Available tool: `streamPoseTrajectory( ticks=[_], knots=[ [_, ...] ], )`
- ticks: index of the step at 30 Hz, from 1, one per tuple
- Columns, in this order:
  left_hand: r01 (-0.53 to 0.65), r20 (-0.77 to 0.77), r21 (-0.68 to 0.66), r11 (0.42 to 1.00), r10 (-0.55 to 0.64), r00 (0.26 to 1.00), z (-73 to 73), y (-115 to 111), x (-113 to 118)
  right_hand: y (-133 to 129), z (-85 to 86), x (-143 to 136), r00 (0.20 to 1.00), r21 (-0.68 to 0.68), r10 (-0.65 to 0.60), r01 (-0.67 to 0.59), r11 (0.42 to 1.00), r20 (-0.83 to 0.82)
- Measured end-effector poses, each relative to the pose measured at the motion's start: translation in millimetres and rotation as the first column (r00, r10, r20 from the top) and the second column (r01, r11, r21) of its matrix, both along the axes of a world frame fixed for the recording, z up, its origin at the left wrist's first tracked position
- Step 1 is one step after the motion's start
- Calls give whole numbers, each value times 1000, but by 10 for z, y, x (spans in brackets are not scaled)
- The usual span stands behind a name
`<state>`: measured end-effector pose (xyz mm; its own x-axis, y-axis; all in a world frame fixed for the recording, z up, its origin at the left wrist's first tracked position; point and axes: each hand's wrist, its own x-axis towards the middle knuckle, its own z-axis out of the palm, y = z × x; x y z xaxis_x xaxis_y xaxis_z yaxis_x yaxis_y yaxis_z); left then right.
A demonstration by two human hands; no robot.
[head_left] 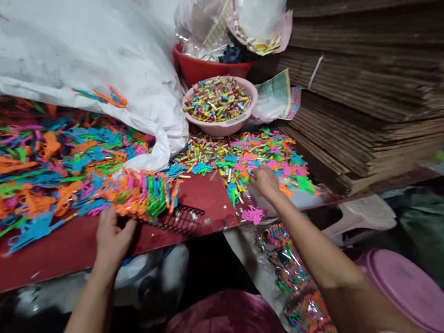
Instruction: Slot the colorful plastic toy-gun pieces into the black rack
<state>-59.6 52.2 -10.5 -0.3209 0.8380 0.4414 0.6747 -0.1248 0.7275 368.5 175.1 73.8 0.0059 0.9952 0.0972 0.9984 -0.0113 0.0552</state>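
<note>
My left hand (115, 234) is at the table's front edge, its thumb and fingers closed on the near left end of a black grid rack (184, 219). Flat plastic pieces (142, 193) in orange, green, blue and pink stand packed in a row in that rack. My right hand (265, 183) reaches over a pile of small bright plastic pieces (280, 158), fingers drawn together. Whatever lies between its fingertips is too blurred to make out. A pink plastic piece (252, 215) lies near the table edge, below this hand.
A pink basin (219, 129) of small coloured tubes stands behind, before a red basin (211, 68). Loose plastic shapes (48, 146) cover the red table's (63, 248) left side beside a white sack (81, 35). Stacked cardboard (352, 95) rises right, above a pink stool (409, 289).
</note>
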Motion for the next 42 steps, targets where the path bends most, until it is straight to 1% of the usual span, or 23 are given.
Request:
streamPoseTrajectory(
  ticks=[2,4,9,11,13,14,15,16,18,20,21,23,24,26,30,33,35,36,37,39,40,41,42],
  knots=[
    [-65,-40,-37,997,63,997,88,-85,124,116,22,-68,1000,-26,-30,30,999,7],
    [-97,-53,-60,993,94,994,152,-151,228,208,41,-96,999,-55,-48,49,997,16],
    [-158,-61,-60,986,154,986,201,-281,387,259,119,-24,997,-111,-76,76,991,8],
    [-168,-57,-62,984,165,985,205,-331,438,199,118,18,995,-69,-77,73,995,-58],
    [-167,-54,-61,984,164,985,210,-374,486,97,66,19,974,17,-30,35,999,-224],
    [-163,-56,-63,985,160,986,211,-392,508,33,22,-5,937,56,6,15,998,-349],
    [-157,-61,-66,985,153,986,212,-406,528,-38,-30,-48,871,76,40,-3,997,-489],
    [-154,-66,-71,986,149,987,211,-416,545,-113,-85,-112,777,70,61,-21,997,-626],
    [-155,-75,-80,985,149,986,205,-429,572,-267,-187,-286,544,9,49,-76,997,-838],
    [-160,-73,-80,984,155,985,198,-435,590,-401,-250,-493,347,-37,18,-151,988,-938],
    [-158,-68,-79,984,153,986,195,-437,594,-456,-264,-597,276,-42,11,-186,982,-961],
    [-144,-56,-79,986,140,989,194,-440,590,-539,-259,-785,183,-34,10,-234,972,-983],
    [-137,-51,-80,987,133,990,196,-440,579,-569,-247,-866,164,-25,18,-253,967,-986],
    [-117,-43,-87,989,113,993,205,-438,542,-620,-219,-1007,168,12,57,-256,967,-984],
    [-69,-66,-100,993,63,996,218,-420,437,-730,-235,-1250,241,110,155,-193,975,-958],
    [-58,-95,-64,996,51,994,200,-405,386,-832,-308,-1407,284,92,133,-154,984,-950],
    [-5,-64,-60,998,1,998,172,-399,373,-905,-347,-1476,302,58,106,-164,985,-947],
    [21,-39,-68,997,-24,999,155,-398,369,-940,-357,-1495,283,40,95,-191,981,-954],
    [37,-15,-81,996,-38,999,139,-398,367,-975,-361,-1506,239,26,83,-234,972,-967],
    [38,25,-109,993,-35,999,112,-398,362,-1038,-355,-1504,118,3,43,-321,947,-992],
    [35,37,-119,992,-30,999,104,-397,360,-1064,-349,-1496,75,-10,18,-356,934,-997],
    [34,44,-125,992,-29,999,99,-395,357,-1086,-344,-1485,63,-20,3,-371,929,-998],
    [35,47,-125,992,-29,998,99,-393,356,-1103,-343,-1473,96,-29,6,-364,931,-995]
  ],
)
